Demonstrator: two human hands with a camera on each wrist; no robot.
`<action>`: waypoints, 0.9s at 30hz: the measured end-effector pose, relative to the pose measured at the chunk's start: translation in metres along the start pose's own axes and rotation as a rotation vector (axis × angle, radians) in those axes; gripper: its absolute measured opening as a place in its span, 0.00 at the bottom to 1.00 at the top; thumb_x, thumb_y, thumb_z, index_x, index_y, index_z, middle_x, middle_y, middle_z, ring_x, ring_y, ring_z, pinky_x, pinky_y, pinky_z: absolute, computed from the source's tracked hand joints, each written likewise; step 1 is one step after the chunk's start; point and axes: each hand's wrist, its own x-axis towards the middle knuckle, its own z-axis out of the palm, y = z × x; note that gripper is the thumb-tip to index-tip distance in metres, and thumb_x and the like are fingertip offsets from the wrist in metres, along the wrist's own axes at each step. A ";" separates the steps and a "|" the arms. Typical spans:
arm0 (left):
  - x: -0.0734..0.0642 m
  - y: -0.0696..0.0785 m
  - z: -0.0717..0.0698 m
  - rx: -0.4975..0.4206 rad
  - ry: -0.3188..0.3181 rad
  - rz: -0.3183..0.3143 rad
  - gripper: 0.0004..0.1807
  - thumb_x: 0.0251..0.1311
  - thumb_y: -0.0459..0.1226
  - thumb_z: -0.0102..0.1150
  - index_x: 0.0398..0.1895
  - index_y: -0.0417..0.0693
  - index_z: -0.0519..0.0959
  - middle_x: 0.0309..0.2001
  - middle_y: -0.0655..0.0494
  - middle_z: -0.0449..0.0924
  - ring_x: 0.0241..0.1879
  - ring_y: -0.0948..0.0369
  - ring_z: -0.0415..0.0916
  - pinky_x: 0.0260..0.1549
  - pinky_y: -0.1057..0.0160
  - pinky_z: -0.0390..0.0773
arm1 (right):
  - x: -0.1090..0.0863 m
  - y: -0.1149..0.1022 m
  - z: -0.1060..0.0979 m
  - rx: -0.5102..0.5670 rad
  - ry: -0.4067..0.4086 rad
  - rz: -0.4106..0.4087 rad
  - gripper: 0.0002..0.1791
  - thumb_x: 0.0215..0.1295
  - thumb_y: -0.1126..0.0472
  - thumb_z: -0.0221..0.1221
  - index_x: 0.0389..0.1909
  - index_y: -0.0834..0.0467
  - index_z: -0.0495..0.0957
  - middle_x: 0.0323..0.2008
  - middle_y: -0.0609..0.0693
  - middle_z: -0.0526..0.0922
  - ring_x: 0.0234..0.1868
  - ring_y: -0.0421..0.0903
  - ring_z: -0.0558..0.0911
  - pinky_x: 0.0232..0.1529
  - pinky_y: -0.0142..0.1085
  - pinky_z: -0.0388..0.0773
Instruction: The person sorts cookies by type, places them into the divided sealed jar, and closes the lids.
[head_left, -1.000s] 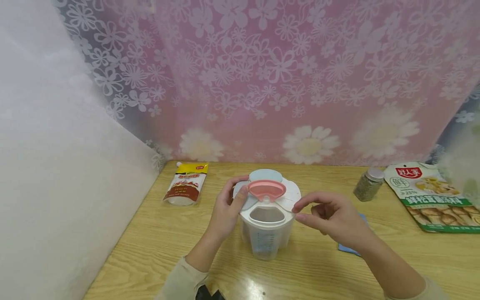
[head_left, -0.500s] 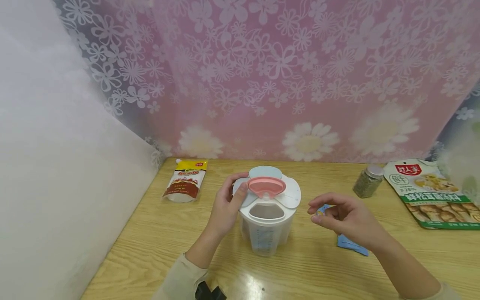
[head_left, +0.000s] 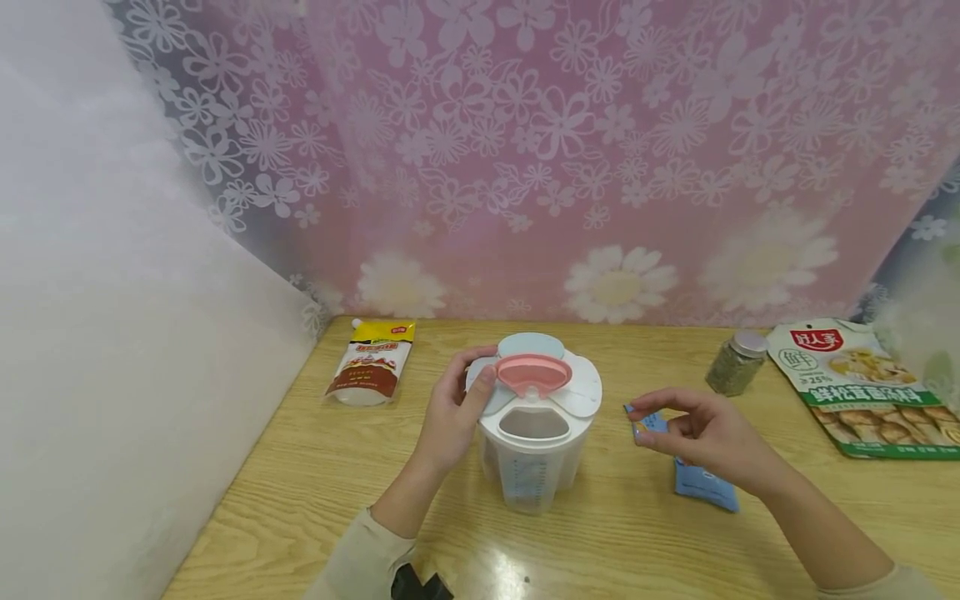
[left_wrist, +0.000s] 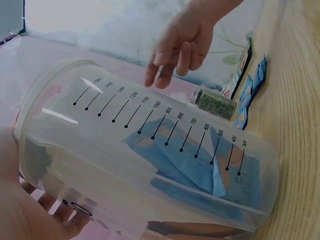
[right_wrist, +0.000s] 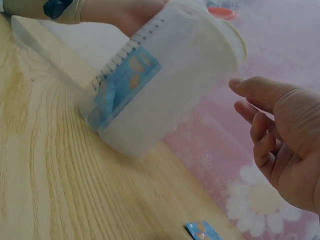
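Note:
My left hand (head_left: 450, 421) grips the left side of a clear plastic food storage canister (head_left: 528, 479), its thumb over the white lid. The lid's pink flap (head_left: 534, 375) stands raised behind an uncovered pouring hole (head_left: 534, 423). Through the marked wall in the left wrist view, blue packets (left_wrist: 192, 160) show in the lower part. My right hand (head_left: 708, 429) hovers right of the canister, thumb and index apart with nothing between them; the other fingers curl loosely. Below it a blue packet (head_left: 651, 423) and another blue packet (head_left: 707, 486) lie on the table, partly hidden.
A white, yellow and brown pouch (head_left: 371, 362) lies at the back left of the wooden table (head_left: 300, 492). Back right are a small jar (head_left: 737, 363) of dried herbs and a green-and-white mushroom pouch (head_left: 862, 392). A floral curtain (head_left: 525, 167) hangs behind.
My right hand has moved from the lid's right edge out to the right, over the blue packets, which now show more. My left hand keeps its grip on the canister.

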 end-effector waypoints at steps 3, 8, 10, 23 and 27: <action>0.000 0.000 0.000 -0.001 0.003 -0.003 0.19 0.76 0.41 0.48 0.64 0.45 0.70 0.62 0.43 0.72 0.54 0.60 0.74 0.50 0.66 0.79 | 0.000 0.007 -0.004 -0.024 -0.014 0.011 0.21 0.66 0.69 0.62 0.60 0.65 0.75 0.51 0.44 0.84 0.15 0.49 0.62 0.14 0.38 0.65; 0.000 0.000 0.001 -0.001 0.000 -0.007 0.19 0.76 0.41 0.48 0.64 0.46 0.70 0.63 0.44 0.71 0.55 0.59 0.73 0.52 0.66 0.79 | -0.001 0.019 -0.009 -0.081 -0.025 0.010 0.24 0.63 0.67 0.65 0.61 0.59 0.76 0.52 0.40 0.84 0.14 0.48 0.61 0.14 0.37 0.65; 0.000 0.001 0.001 -0.001 -0.001 -0.007 0.19 0.76 0.41 0.47 0.65 0.46 0.70 0.63 0.43 0.71 0.55 0.59 0.73 0.52 0.66 0.78 | -0.002 0.024 -0.012 -0.080 -0.040 0.008 0.26 0.63 0.68 0.66 0.62 0.59 0.75 0.53 0.40 0.84 0.14 0.48 0.62 0.14 0.38 0.66; -0.001 0.001 0.002 0.008 0.005 -0.003 0.19 0.76 0.41 0.48 0.65 0.46 0.70 0.62 0.43 0.72 0.54 0.58 0.74 0.49 0.66 0.79 | 0.002 0.053 -0.025 -0.081 -0.082 0.077 0.33 0.62 0.65 0.67 0.68 0.61 0.69 0.59 0.47 0.79 0.13 0.46 0.65 0.13 0.37 0.68; 0.000 0.001 0.002 0.017 0.013 0.001 0.19 0.76 0.41 0.48 0.64 0.46 0.71 0.63 0.45 0.72 0.54 0.58 0.74 0.50 0.66 0.79 | 0.004 0.061 -0.028 -0.099 -0.076 0.125 0.34 0.62 0.62 0.68 0.69 0.57 0.68 0.39 0.47 0.84 0.12 0.43 0.64 0.11 0.36 0.66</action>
